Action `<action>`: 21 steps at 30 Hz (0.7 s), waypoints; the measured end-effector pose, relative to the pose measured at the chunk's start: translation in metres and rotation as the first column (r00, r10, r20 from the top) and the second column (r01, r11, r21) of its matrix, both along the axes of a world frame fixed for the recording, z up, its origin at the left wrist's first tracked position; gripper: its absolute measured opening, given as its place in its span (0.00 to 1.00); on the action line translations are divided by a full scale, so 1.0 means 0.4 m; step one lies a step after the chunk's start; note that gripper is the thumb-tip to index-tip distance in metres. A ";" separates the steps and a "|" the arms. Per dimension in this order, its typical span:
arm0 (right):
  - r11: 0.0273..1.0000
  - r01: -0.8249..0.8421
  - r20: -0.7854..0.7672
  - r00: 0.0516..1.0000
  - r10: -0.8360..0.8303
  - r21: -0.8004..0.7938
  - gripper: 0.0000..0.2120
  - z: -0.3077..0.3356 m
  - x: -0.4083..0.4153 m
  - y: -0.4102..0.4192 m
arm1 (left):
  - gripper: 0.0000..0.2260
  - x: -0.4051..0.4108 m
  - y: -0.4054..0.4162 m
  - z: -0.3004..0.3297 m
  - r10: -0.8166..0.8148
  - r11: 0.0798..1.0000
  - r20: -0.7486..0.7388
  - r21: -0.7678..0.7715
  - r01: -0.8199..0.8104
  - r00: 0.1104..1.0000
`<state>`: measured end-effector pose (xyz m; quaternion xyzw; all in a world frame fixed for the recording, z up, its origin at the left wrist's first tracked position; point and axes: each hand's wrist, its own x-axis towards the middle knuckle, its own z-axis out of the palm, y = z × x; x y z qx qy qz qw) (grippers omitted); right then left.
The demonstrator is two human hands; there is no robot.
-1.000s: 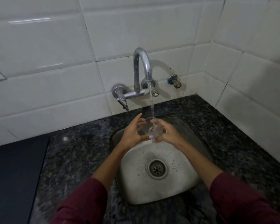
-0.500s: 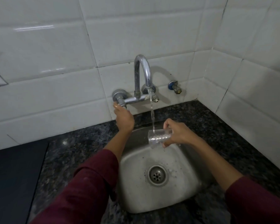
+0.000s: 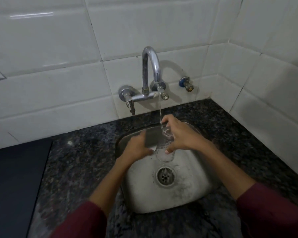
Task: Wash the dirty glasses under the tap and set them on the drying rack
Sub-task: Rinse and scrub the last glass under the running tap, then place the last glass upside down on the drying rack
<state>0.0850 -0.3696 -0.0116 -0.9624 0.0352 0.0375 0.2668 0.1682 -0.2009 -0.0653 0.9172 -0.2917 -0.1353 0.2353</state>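
Your glass (image 3: 165, 145) lies tilted over the back half of the sink (image 3: 187, 200), its mouth toward the drain (image 3: 165, 176), with the stream from the tap (image 3: 150, 66) striking it. Your right hand (image 3: 181, 134) wraps it from above, fingers and thumb curled round the wall. Half a second ago your left hand (image 3: 138, 149) was up at the tap lever (image 3: 131, 107); now it is back beside the glass, blurred, so its fingers cannot be told. Water runs on, so rinsing likely continues, no rack in sight.
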 end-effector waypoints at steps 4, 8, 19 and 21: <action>0.979 -0.011 0.062 0.998 -0.002 0.203 0.48 -0.019 -0.011 0.026 | 0.43 -0.077 0.011 -0.021 -0.211 0.935 -0.252 -0.333 0.120 0.944; 0.834 0.077 0.149 0.971 -0.187 0.546 0.44 -0.097 -0.021 0.069 | 0.34 -0.093 0.012 -0.064 0.006 0.884 -0.203 -0.456 -0.100 0.979; 0.778 0.254 0.166 0.895 -0.414 0.575 0.26 -0.126 0.091 0.288 | 0.28 -0.042 0.174 -0.059 0.138 0.838 -0.179 -0.503 -0.211 0.974; 0.792 0.207 0.184 0.910 -0.372 0.575 0.27 -0.103 0.156 0.362 | 0.27 -0.011 0.278 -0.036 0.176 0.849 -0.134 -0.481 -0.219 0.975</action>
